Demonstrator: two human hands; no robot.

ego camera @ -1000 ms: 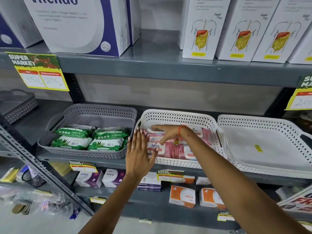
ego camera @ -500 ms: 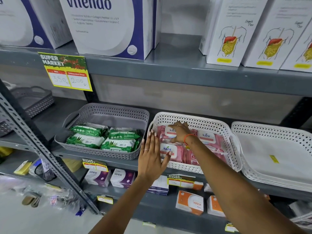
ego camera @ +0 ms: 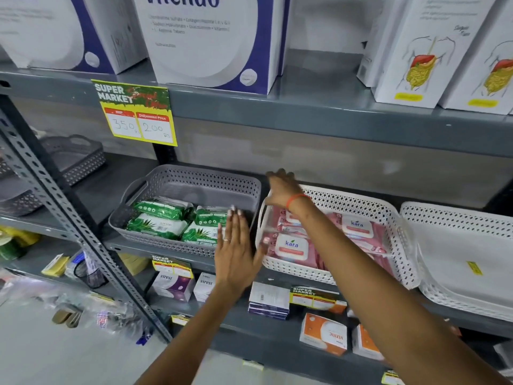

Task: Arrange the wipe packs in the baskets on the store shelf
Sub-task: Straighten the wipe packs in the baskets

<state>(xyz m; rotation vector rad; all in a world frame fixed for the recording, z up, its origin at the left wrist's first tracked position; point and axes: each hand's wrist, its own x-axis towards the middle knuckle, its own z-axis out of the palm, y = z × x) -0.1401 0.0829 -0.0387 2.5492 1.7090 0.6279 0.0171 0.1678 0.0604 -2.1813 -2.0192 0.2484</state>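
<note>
A grey basket (ego camera: 194, 173) on the middle shelf holds several green wipe packs (ego camera: 163, 218). Beside it on the right, a white basket (ego camera: 361, 201) holds several pink "kara" wipe packs (ego camera: 358, 229). My left hand (ego camera: 236, 251) is flat and open in front of the gap between the two baskets, its thumb against the white basket's front-left corner. My right hand (ego camera: 281, 190) hangs over the white basket's back-left corner with fingers curled down. Whether it grips the rim is unclear. A second white basket (ego camera: 458, 215) at the far right is empty.
Large white and blue boxes (ego camera: 211, 43) and white boxes with stomach drawings (ego camera: 416, 65) stand on the shelf above. A yellow price tag (ego camera: 136, 115) hangs from its edge. Small boxes (ego camera: 172, 284) and orange boxes (ego camera: 323, 334) fill the lower shelf. A slanted metal upright (ego camera: 69, 218) crosses the left.
My right hand has lifted off the pink packs and moved to the white basket's back-left corner. The left hand stays at its front-left corner. The view has shifted left.
</note>
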